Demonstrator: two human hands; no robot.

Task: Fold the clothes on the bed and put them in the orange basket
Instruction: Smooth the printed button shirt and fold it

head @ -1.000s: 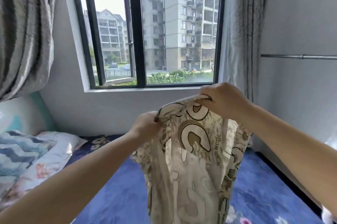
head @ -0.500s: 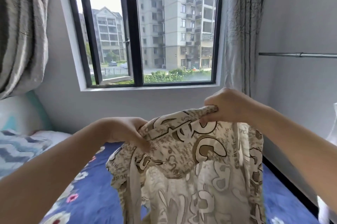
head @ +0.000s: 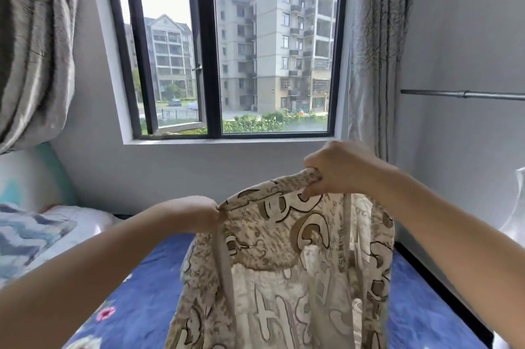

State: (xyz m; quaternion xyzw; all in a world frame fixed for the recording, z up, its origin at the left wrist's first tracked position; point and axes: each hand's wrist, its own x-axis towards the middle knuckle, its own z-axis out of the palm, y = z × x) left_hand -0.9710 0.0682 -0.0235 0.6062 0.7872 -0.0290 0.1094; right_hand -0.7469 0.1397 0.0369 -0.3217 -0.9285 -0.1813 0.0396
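Both hands' fingers pinch patterned garment (head: 287,257) above blue floral bedsheet (head: 147,286); window (head: 224,47) ahead.

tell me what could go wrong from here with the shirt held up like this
Both the left hand and the right hand pinch only the top edge of the shirt, so a slip could drop it in a heap on the bed. It hangs bunched and uneven, so a fold made now would likely come out crooked. The basket is out of view.
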